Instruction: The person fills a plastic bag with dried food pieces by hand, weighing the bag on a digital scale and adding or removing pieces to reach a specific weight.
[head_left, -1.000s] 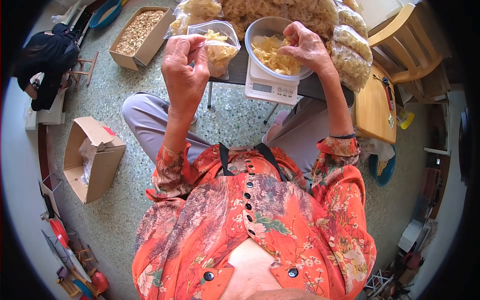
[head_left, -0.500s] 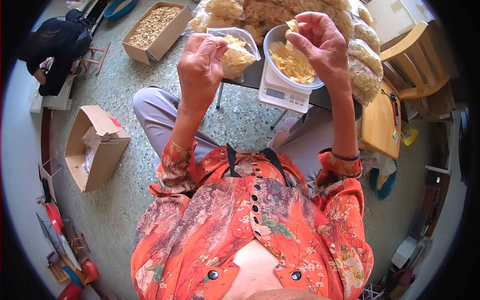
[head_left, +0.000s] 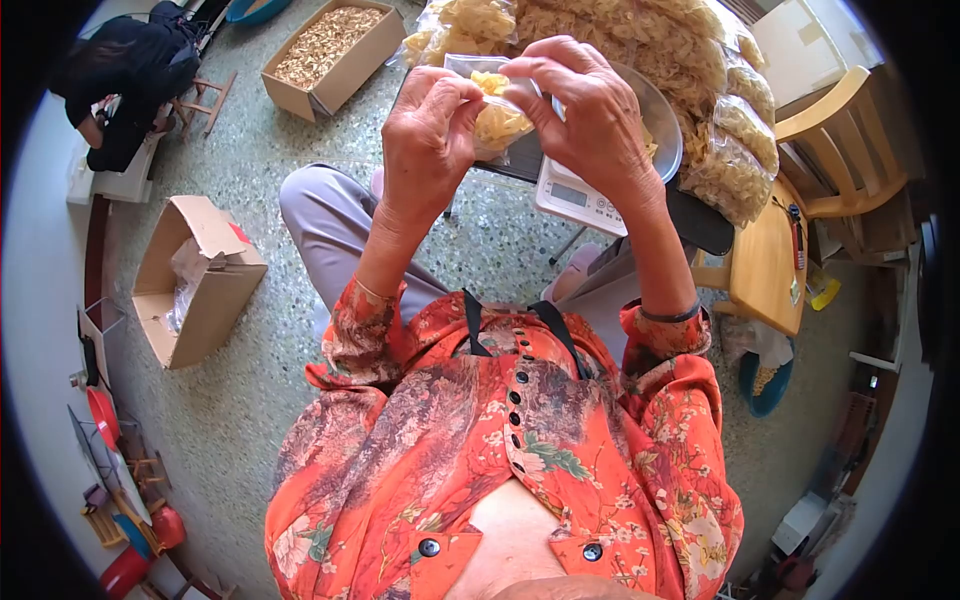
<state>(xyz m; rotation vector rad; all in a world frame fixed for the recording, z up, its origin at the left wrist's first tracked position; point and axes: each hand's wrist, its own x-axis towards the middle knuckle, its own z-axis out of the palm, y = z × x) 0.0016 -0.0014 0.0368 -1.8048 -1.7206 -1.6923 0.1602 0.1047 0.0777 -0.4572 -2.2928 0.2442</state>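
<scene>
The landmark is a white, flat digital scale (head_left: 575, 198) on a dark tabletop (head_left: 700, 222). Just left of the scale, the bare left hand (head_left: 428, 145) has thumb and forefinger pinched together on the rim of a clear plastic bag (head_left: 497, 132) partly filled with pale yellow flakes. Above the scale's left part, the bare right hand (head_left: 592, 118) is half curled, its fingertips at the bag's mouth beside some flakes; whether it grips any, I cannot tell. A translucent, round plastic bowl (head_left: 674, 140) sits on the scale, partly hidden by that hand. Beyond and right of the scale are stacked filled clear bags (head_left: 735, 172); farther right stands 1 light-brown wooden chair (head_left: 768, 270).
</scene>
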